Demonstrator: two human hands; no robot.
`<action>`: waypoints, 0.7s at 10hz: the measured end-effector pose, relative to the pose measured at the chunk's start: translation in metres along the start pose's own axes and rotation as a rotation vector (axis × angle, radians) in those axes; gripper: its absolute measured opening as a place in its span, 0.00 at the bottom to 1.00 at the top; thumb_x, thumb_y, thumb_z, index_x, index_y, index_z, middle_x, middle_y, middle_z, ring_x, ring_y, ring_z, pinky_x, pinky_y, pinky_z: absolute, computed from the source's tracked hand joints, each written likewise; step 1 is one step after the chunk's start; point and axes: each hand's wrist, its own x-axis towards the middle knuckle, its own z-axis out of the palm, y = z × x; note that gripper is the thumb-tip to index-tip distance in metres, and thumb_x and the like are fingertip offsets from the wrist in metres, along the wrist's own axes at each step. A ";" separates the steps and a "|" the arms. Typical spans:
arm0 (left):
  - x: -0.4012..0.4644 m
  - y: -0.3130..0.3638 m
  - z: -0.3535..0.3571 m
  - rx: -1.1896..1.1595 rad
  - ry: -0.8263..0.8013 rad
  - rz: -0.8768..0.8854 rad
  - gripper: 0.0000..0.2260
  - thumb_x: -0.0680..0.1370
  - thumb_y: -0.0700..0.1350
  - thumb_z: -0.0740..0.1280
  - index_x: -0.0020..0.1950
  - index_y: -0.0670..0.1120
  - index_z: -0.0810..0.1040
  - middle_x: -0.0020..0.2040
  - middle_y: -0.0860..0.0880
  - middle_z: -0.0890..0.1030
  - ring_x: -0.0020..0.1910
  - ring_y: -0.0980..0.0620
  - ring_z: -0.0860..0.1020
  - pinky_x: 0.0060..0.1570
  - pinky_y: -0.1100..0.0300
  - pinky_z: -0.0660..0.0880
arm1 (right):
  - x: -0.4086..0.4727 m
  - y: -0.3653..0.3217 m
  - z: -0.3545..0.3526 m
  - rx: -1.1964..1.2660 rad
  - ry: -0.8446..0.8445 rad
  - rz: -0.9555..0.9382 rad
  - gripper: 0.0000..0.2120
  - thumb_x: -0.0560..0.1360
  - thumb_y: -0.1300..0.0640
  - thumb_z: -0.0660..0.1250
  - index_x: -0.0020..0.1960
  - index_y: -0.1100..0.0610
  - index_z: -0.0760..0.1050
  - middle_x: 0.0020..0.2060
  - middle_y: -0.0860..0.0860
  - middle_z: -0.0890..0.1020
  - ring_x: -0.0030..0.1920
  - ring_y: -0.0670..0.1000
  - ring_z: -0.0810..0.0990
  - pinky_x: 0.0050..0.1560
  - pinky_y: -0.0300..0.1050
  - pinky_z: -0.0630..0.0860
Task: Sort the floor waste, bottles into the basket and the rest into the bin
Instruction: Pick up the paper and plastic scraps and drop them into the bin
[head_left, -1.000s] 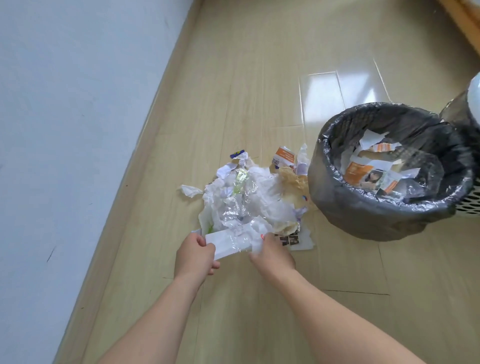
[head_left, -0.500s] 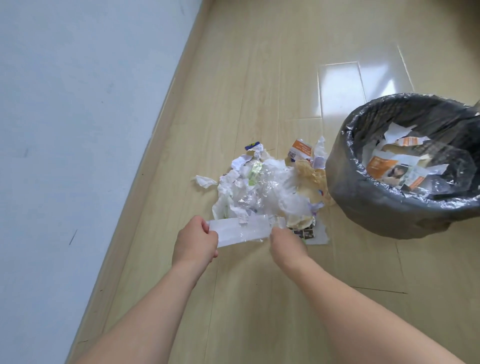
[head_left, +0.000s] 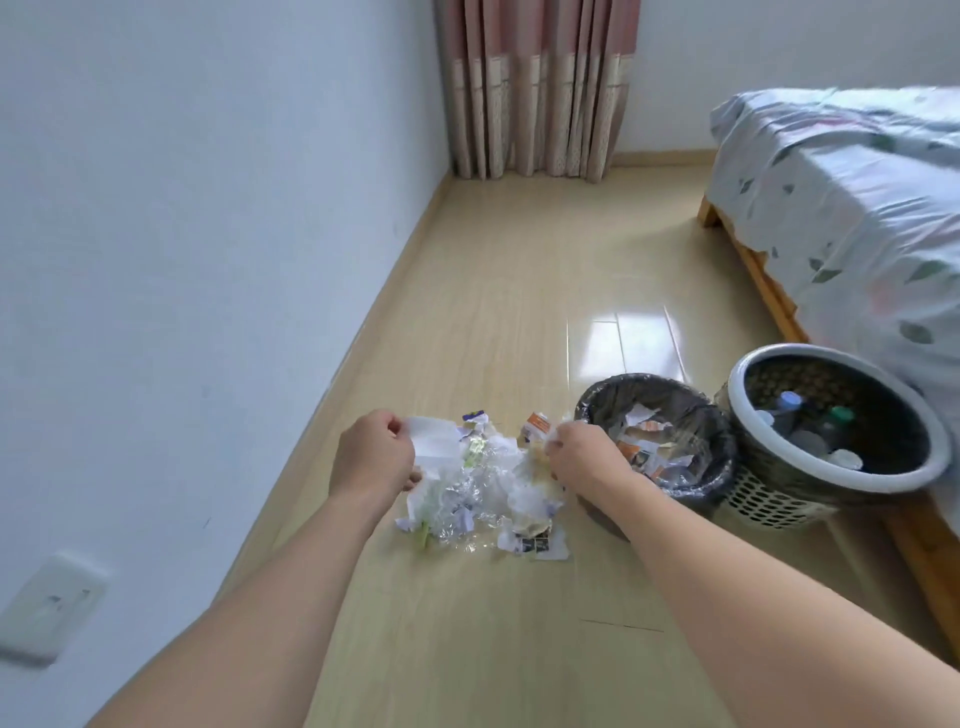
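Since the earlier frame my view has lifted off the floor, so the room now opens out, and both hands have risen with the scrap pulled clear of the pile; the right hand has let its end go and moved toward the bin.

Along the right edge of the pale wooden floor stands the bed with a leaf-print sheet. Beside it sits the white perforated plastic basket, bottles already inside, touching the round bin lined with a black plastic bag, which holds torn paper. The heap of crumpled clear film and torn paper lies on the floor just left of the bin.

I judge this litter feather-light, limp and slippery, so it needs a pinch at an edge or a loose bunching, not a squeeze.

My left hand is curled, thumb and fingers pinching one end of a flat white paper strip held above the heap. My right hand, knuckles up, hovers by the bin's near rim; its fingers look curled around a small pale scrap, though I cannot tell for certain. Both forearms reach forward, roughly parallel.
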 end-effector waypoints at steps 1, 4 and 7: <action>-0.032 0.050 -0.010 -0.076 -0.027 0.061 0.07 0.81 0.41 0.58 0.48 0.42 0.75 0.37 0.41 0.83 0.24 0.52 0.81 0.27 0.62 0.75 | -0.034 -0.002 -0.051 -0.114 -0.023 -0.027 0.11 0.79 0.66 0.56 0.51 0.62 0.77 0.47 0.55 0.80 0.49 0.56 0.80 0.45 0.44 0.77; -0.090 0.167 0.011 -0.214 -0.145 0.235 0.06 0.81 0.42 0.61 0.51 0.42 0.76 0.44 0.46 0.79 0.31 0.44 0.84 0.35 0.51 0.82 | -0.115 0.041 -0.167 -0.088 0.142 0.154 0.12 0.79 0.60 0.59 0.57 0.63 0.78 0.52 0.57 0.82 0.53 0.56 0.81 0.53 0.48 0.79; -0.045 0.201 0.132 -0.106 -0.279 0.280 0.05 0.81 0.41 0.61 0.49 0.43 0.76 0.45 0.45 0.79 0.28 0.44 0.83 0.33 0.48 0.82 | -0.055 0.131 -0.160 0.045 0.211 0.219 0.08 0.77 0.59 0.59 0.49 0.61 0.76 0.48 0.60 0.82 0.45 0.58 0.79 0.46 0.49 0.77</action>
